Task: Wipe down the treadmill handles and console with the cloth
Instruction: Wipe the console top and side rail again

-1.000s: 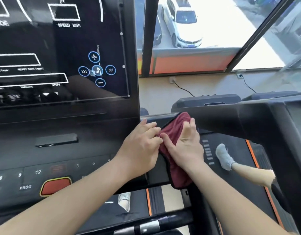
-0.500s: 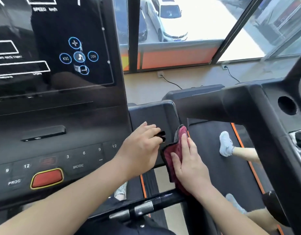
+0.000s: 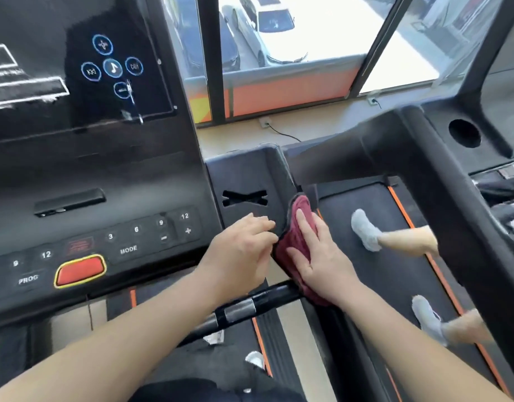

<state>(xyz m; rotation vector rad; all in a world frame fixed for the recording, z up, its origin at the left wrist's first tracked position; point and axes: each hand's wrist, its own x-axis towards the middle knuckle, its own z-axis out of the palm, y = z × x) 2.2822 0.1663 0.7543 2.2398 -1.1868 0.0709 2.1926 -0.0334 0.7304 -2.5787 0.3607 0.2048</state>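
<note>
Cloth (image 3: pixel 297 237): on edge of side panel (image 3: pixel 247 172), three o'clock of console (image 3: pixel 105 169).
Right hand (image 3: pixel 322 262): my fingers flat, pressing it.
Left hand (image 3: pixel 238 256): curled beside it; grip unclear.

The dark red fuzzy cloth (image 3: pixel 300 242) is looking soft and napped. The flat black console screen (image 3: pixel 76 117) is gleaming glossy, while the black plastic side tray (image 3: pixel 244 172) is looking matt. The round black handlebar (image 3: pixel 274 295) is showing a shiny metal band.

Right grip (image 3: pixel 322 256) presses the maroon cloth (image 3: pixel 296 236) flat against the console wing (image 3: pixel 244 175), left grip (image 3: pixel 241 250) just beside
</note>
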